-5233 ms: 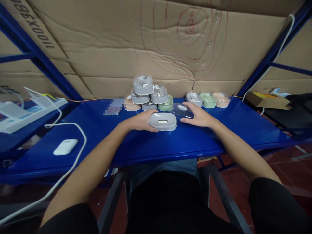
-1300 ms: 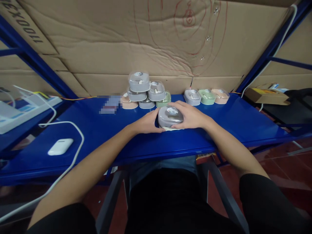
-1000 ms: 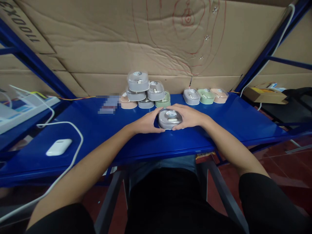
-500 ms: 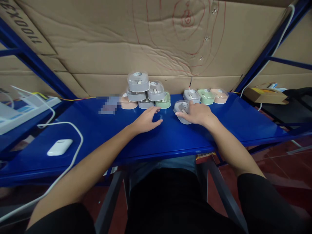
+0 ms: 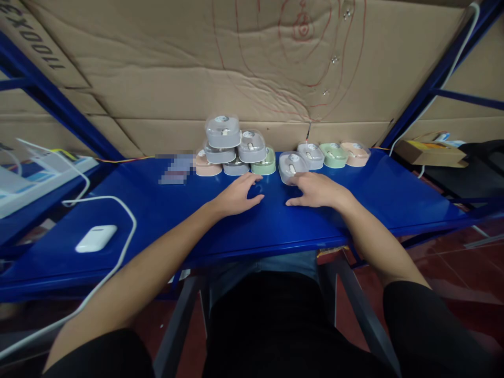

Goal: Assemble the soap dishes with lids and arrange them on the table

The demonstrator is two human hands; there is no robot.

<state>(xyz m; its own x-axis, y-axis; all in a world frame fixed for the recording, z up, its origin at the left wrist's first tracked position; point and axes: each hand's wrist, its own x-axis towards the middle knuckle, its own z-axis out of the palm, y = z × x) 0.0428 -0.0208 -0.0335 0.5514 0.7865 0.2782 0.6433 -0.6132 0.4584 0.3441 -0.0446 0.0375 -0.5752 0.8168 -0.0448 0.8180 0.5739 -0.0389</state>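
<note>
My right hand [image 5: 318, 190] has its thumb spread away from the fingers. Its fingertips are at the near edge of a grey box with a see-through lid [image 5: 292, 167]; whether they touch it I cannot tell. To the left, my left hand [image 5: 239, 196] rests low over the table with fingers apart, holding nothing. Behind it similar boxes form a stack: a grey one on top [image 5: 223, 131], grey ones below it, then a peach box [image 5: 208, 167] and a green box [image 5: 263, 163] in the bottom row. Another grey box [image 5: 311, 156] stands behind the one by my right hand.
Further right are a second green box [image 5: 334, 156] and a second peach box [image 5: 355, 154]. A white earbud case [image 5: 96, 239] and a white cable [image 5: 132, 220] lie on the blue table [image 5: 252, 233]. Cardboard [image 5: 157, 100] closes off the back. An open carton [image 5: 433, 153] sits right.
The grey box by my right hand has moved back, toward the row behind it. My right thumb has come off it, and the hand now lies lower at its near edge.
</note>
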